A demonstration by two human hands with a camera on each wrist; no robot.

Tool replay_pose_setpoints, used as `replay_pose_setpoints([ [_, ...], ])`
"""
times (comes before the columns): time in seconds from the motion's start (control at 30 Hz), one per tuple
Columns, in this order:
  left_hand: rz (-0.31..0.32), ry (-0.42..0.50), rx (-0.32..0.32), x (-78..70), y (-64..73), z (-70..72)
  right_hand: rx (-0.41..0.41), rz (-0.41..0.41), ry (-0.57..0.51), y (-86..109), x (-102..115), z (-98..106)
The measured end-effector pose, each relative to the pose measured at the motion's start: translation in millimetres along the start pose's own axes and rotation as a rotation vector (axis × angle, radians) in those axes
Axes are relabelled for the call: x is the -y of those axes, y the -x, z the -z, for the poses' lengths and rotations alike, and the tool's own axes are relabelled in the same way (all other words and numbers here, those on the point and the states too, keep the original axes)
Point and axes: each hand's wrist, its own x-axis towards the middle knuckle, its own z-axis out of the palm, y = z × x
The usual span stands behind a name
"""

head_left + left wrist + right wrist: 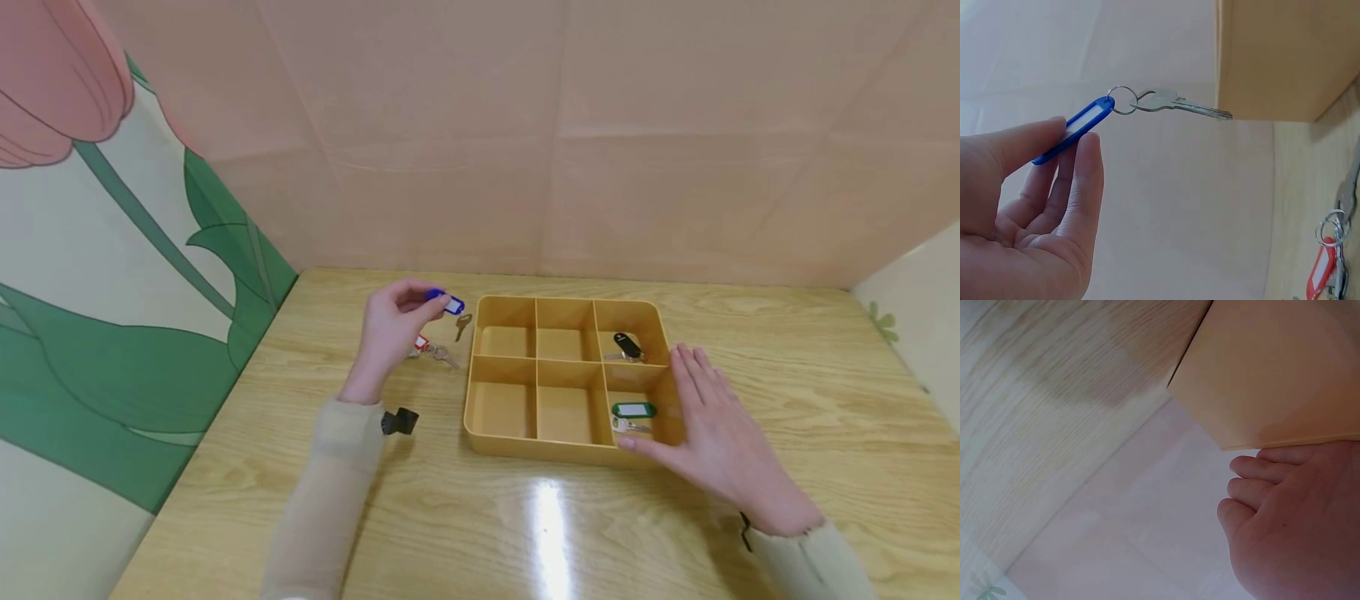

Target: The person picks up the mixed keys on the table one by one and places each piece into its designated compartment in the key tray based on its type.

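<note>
My left hand [386,329] pinches a blue key tag [447,302] between thumb and fingers, left of the yellow divided box [502,446]. From the tag's ring hangs a silver key [1160,100], its tip near the box wall in the left wrist view. The right hand [723,446] rests against the box's right side, fingers extended along the rim and thumb at the front corner. A black key tag [627,345] with a key lies in the back right compartment. In the front right one lies a green key tag [633,410] with its key [630,426].
Left of the box, a red key tag [1321,269] with keys [442,355] lies on the wooden table [247,467]. A small black object [401,421] shows beside the left sleeve. A pink backdrop [555,167] stands behind the table, with a leaf-patterned panel [112,350] on the left.
</note>
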Motion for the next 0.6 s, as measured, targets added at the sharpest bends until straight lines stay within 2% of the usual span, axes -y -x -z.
replay_pose_setpoints([
  [0.6, -0.053, 0.011, 0.034, -20.7, -3.5, -17.9, 0.008, -0.002, 0.003, 0.0, -1, -1],
])
